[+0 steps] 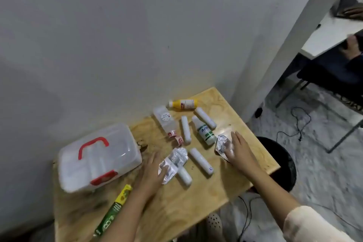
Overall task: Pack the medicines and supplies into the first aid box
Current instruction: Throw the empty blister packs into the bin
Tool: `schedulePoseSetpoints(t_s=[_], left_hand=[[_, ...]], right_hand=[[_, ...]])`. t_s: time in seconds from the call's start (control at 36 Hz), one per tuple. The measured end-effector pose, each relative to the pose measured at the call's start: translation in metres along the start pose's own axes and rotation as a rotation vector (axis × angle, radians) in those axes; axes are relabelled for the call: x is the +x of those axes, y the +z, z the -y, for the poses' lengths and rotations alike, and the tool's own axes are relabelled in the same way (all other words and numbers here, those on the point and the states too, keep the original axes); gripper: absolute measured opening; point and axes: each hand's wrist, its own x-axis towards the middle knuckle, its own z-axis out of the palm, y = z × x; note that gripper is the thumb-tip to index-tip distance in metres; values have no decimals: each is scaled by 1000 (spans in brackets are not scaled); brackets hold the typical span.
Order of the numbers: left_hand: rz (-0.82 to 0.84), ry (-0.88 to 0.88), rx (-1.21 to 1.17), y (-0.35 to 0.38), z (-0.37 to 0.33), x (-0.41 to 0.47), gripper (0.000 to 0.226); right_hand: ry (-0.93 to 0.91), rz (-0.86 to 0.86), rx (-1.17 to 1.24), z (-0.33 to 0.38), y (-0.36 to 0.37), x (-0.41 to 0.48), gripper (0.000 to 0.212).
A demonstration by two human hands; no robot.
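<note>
the left grip point(155, 169) lies flat, fingers apart, pressing on a foil blister strip point(173, 163) on the wooden tabletop point(196, 198). the right grip point(238, 148) rests the same way, fingers spread over a second foil strip point(222, 143). just left of the left grip sits the first aid box point(98, 159), clear plastic, lid closed, red handle on top. between the two grips lies a white roll point(201, 160); another pokes out from under the left strip. beyond the right grip lie a green-labelled white bottle point(205, 130), two more rolls and a yellow bottle point(183, 104).
</note>
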Motion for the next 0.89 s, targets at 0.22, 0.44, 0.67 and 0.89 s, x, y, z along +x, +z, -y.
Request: schedulePoseSetpoints(t_s=[0.22, 0.44, 0.67, 0.89], left_hand=[[-7, 26, 94, 14, 9, -1, 67], [-27, 64, 36, 20, 3, 4, 73], [-45, 56, -48, 21, -10, 6, 57], [20, -30, -397, 15, -12, 12, 65]], right_hand=[[0, -31, -45, -8, 13, -9, 65], [80, -111, -16, -4, 11, -14, 60], [118, -111, 130, -5, 8, -18, 64], [205, -154, 410, -10, 8, -26, 56]])
